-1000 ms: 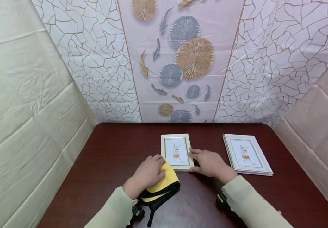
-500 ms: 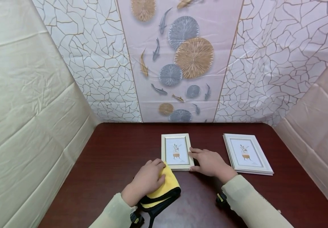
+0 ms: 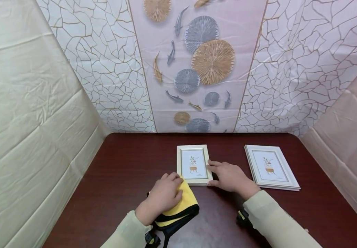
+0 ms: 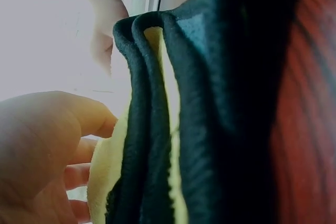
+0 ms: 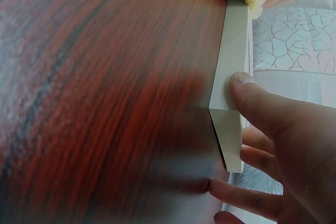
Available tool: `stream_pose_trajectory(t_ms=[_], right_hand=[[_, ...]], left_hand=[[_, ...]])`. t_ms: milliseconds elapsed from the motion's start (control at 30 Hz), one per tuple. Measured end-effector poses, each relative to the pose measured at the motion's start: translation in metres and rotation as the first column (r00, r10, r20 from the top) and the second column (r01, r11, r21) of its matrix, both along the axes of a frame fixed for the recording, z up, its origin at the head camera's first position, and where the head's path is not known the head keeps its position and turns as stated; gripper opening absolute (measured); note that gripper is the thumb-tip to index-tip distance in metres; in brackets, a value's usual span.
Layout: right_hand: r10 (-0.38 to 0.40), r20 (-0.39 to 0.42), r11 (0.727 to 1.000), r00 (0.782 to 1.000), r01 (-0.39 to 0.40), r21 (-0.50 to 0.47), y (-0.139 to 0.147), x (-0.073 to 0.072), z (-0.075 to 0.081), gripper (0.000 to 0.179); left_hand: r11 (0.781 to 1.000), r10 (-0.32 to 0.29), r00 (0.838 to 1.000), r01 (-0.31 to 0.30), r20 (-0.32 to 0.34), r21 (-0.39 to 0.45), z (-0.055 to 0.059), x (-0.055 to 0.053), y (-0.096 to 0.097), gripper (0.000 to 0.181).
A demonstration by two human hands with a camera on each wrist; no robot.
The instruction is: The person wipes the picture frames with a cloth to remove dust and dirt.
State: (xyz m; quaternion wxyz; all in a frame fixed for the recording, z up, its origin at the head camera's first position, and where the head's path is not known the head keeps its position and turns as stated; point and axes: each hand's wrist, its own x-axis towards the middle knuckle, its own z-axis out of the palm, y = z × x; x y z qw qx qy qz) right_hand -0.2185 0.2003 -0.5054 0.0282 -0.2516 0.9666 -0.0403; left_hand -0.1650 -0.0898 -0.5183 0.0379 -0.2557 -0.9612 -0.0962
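In the head view a cream picture frame (image 3: pixel 210 179) lies face up on the dark red table (image 3: pixel 128 165), its print showing a potted plant. My right hand (image 3: pixel 229 177) holds the frame's near right corner. Its thumb (image 5: pixel 242 85) presses the near edge in the right wrist view, while fingers lie along the right side. My left hand (image 3: pixel 163 194) grips a folded yellow cloth (image 3: pixel 186 198) with black edging. The cloth touches the frame's near left corner and partly covers it. In the left wrist view the folded black edges (image 4: pixel 152 129) hide much of the hand's surroundings.
A stack of white picture frames (image 3: pixel 272 167) lies to the right of my right hand, the top one face up. A patterned cloth backdrop (image 3: pixel 197 69) stands behind the table, and beige fabric walls (image 3: pixel 35 131) rise at both sides.
My left hand and the yellow cloth have slid slightly toward me over the frame's near left corner. The right hand keeps its hold; the frame stays put.
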Motion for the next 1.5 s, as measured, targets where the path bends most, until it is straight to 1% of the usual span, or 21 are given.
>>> stream_pose_trajectory(t_ms=[267, 433, 533, 667, 867, 1033, 1200, 1500], right_hand=[[-0.007, 0.003, 1.0, 1.0, 0.007, -0.008, 0.001, 0.001, 0.0, 0.073], [-0.004, 0.006, 1.0, 1.0, 0.004, -0.019, 0.0, 0.002, 0.002, 0.071], [0.0, 0.0, 1.0, 1.0, 0.0, -0.015, -0.001, 0.003, 0.003, 0.07], [0.006, -0.004, 1.0, 1.0, -0.006, -0.014, -0.003, 0.003, 0.004, 0.07], [-0.002, -0.004, 1.0, 1.0, 0.002, -0.015, -0.002, 0.004, 0.003, 0.07], [-0.009, -0.006, 1.0, 1.0, 0.009, -0.011, -0.001, 0.003, 0.003, 0.071], [-0.008, -0.004, 1.0, 1.0, 0.008, -0.005, -0.001, 0.002, 0.003, 0.071], [-0.006, -0.015, 1.0, 1.0, 0.006, -0.008, -0.002, 0.003, 0.003, 0.068]], left_hand=[[1.0, -0.009, 0.999, 0.008, -0.031, -0.03, -0.001, 0.003, 0.01, 0.038], [0.999, -0.015, 1.0, 0.014, -0.01, -0.051, 0.0, 0.006, 0.024, 0.041], [0.997, -0.033, 0.999, 0.033, 0.002, -0.069, 0.001, 0.007, 0.034, 0.043], [0.995, -0.057, 0.998, 0.057, -0.001, -0.084, 0.0, 0.007, 0.046, 0.044], [0.993, -0.073, 0.997, 0.073, -0.005, -0.09, -0.003, 0.005, 0.058, 0.044], [0.992, -0.088, 0.996, 0.085, -0.027, -0.097, -0.003, 0.004, 0.065, 0.044], [0.991, -0.097, 0.995, 0.093, -0.035, -0.095, -0.003, 0.002, 0.069, 0.044], [0.989, -0.102, 0.995, 0.1, -0.012, -0.108, -0.003, 0.001, 0.076, 0.047]])
